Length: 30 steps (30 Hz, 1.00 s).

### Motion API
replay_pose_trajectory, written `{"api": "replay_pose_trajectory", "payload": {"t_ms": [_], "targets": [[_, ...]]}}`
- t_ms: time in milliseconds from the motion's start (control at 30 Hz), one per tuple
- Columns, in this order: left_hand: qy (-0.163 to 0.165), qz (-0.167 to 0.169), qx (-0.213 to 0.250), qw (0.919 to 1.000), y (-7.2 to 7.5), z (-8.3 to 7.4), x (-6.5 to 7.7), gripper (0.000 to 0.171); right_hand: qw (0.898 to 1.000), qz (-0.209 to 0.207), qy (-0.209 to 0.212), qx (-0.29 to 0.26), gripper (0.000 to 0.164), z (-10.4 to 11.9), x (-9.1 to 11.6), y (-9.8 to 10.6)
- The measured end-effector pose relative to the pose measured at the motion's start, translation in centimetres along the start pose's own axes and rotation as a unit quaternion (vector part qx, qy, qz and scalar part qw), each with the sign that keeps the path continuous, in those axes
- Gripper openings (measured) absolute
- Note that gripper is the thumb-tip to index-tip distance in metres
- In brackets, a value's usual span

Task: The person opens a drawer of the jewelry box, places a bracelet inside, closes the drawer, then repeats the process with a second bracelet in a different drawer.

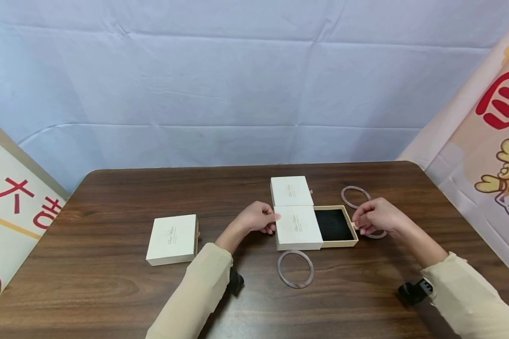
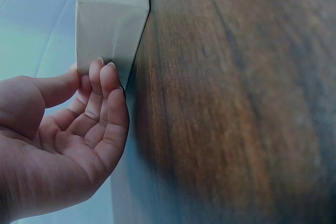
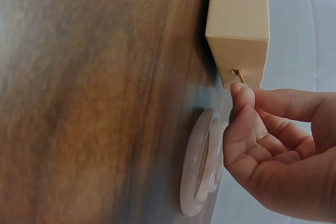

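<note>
A white drawer-style jewelry box (image 1: 298, 228) lies on the table with its drawer (image 1: 336, 245) pulled out to the right, showing a black lining (image 1: 332, 224). My left hand (image 1: 258, 218) holds the box at its left end, thumb at the top edge and fingertips against the side wall. At the drawer's front, my right hand (image 1: 375, 216) pinches the small pull tab (image 3: 240, 75) between thumb and finger. One pale bangle (image 1: 296, 285) lies in front of the box. Two more, a far bangle (image 1: 355, 188) and a near bangle (image 1: 376, 236), lie around the right hand, which partly hides them.
Directly behind the opened box, against it, is a second white box (image 1: 291, 190). A third white box (image 1: 172, 238) lies farther left. The dark wooden table (image 1: 110, 287) ends at a pale cloth backdrop (image 1: 220, 94), with printed cloths at both sides.
</note>
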<state>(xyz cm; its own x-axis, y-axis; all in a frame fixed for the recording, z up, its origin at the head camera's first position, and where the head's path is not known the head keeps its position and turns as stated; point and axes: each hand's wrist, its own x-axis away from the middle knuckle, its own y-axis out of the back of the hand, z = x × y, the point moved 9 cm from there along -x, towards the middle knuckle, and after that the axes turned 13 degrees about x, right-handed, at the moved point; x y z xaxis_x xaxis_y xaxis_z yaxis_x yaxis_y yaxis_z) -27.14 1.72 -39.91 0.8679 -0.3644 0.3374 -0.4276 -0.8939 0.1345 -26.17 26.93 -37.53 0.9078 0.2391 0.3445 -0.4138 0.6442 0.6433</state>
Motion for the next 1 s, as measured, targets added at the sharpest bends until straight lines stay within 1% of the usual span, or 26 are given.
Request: {"api": "replay_pose_trajectory", "payload": {"t_ms": [367, 633, 1000], "targets": [[0.000, 0.002, 0.005, 1.0000, -0.05, -0.05, 0.03, 0.023, 1.000, 0.001, 0.001, -0.002, 0.008, -0.12, 0.12, 0.25], [0.001, 0.000, -0.001, 1.0000, 0.01, 0.07, -0.19, 0.023, 1.000, -0.002, -0.002, 0.009, 0.007, -0.22, 0.11, 0.42], [0.005, 0.001, -0.001, 1.0000, 0.03, 0.01, -0.16, 0.024, 1.000, -0.004, -0.004, 0.008, 0.007, -0.44, 0.02, 0.43]]}}
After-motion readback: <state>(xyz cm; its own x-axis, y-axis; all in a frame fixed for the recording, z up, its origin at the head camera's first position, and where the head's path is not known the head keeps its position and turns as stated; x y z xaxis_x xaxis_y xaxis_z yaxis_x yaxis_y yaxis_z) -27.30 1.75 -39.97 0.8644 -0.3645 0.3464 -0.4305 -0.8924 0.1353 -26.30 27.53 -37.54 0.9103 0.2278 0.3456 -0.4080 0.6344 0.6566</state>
